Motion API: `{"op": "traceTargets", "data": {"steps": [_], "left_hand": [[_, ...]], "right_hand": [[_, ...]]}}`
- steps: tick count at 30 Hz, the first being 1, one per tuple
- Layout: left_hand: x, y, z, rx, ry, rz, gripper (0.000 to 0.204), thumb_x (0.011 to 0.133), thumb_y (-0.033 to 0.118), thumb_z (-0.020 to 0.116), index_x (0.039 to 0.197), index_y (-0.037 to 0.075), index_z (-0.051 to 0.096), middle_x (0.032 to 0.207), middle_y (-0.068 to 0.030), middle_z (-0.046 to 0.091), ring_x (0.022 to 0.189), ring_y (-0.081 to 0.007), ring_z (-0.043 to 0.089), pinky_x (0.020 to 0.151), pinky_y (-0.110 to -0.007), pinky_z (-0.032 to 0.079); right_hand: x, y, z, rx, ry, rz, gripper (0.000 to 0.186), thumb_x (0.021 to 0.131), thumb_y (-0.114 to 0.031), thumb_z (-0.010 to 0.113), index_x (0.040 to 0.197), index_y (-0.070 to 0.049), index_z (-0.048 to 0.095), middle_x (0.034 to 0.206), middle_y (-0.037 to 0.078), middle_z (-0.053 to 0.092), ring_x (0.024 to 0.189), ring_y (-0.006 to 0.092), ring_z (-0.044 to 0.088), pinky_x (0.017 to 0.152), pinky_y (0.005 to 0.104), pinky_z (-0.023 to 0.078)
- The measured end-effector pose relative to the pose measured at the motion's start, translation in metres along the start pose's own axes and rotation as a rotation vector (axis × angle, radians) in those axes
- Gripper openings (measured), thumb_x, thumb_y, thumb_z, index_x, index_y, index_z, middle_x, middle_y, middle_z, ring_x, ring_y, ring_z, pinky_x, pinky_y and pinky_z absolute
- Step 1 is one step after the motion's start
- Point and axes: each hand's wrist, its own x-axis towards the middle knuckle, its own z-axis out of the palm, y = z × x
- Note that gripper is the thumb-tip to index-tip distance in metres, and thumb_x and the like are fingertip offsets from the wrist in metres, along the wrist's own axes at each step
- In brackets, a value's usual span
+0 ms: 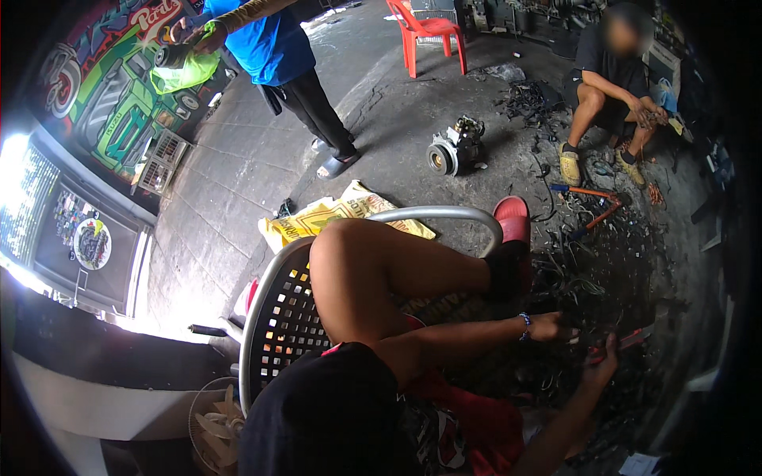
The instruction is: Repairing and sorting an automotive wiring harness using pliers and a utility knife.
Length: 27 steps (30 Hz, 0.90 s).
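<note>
Here, dark scraps (567,274) litter the floor, with long orange-handled cutters (601,218) and a metal machine part (456,148) farther off. The left hand (548,327) has curled fingers; I cannot tell what they hold. Near it, the right hand (603,363) grips a red tool (633,339), its shape hard to see.

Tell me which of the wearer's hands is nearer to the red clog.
Left. The left hand is below the red clog in the picture; the right hand, gripping a red tool, sits lower and farther right.
</note>
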Motion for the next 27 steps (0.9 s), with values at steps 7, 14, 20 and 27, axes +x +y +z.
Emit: {"op": "traceTargets", "data": {"steps": [7,14,20,27], "left_hand": [[0.036,-0.059,-0.015,0.211,-0.189,0.156,0.021,0.070,0.014,0.057,0.081,-0.004,0.062,0.074,-0.0122,0.061,0.069,-0.0176,0.057,0.062,-0.031,0.045],[0.007,-0.017,0.005,0.068,-0.158,0.239,0.033,0.062,0.005,0.058,0.094,-0.003,0.058,0.077,-0.0091,0.060,0.066,-0.0160,0.055,0.056,-0.029,0.045],[0.005,0.006,-0.039,0.065,-0.188,0.068,0.035,0.064,0.003,0.053,0.098,-0.006,0.055,0.095,-0.0141,0.060,0.085,-0.0208,0.059,0.070,-0.031,0.049],[0.007,0.017,-0.025,-0.119,-0.129,-0.060,0.017,0.073,0.006,0.051,0.085,-0.004,0.058,0.071,-0.0073,0.059,0.050,-0.0072,0.046,0.042,-0.019,0.031]], "right_hand": [[0.003,-0.002,0.004,0.015,0.038,-0.054,0.021,0.082,-0.014,0.053,0.101,-0.006,0.051,0.082,0.001,0.056,0.065,0.0097,0.052,0.053,0.0232,0.041],[-0.008,0.003,-0.019,0.056,0.081,0.031,0.029,0.082,-0.012,0.052,0.110,-0.005,0.048,0.092,0.006,0.058,0.071,0.0129,0.056,0.057,0.0246,0.046],[0.003,0.019,0.004,-0.719,-0.115,-0.260,0.041,0.078,-0.003,0.053,0.118,-0.001,0.045,0.110,0.012,0.053,0.092,0.0185,0.055,0.078,0.0232,0.041],[-0.018,-0.007,0.049,0.115,0.123,-0.005,0.015,0.076,-0.014,0.061,0.088,-0.005,0.057,0.075,0.004,0.056,0.063,0.0150,0.052,0.056,0.0303,0.043]]}}
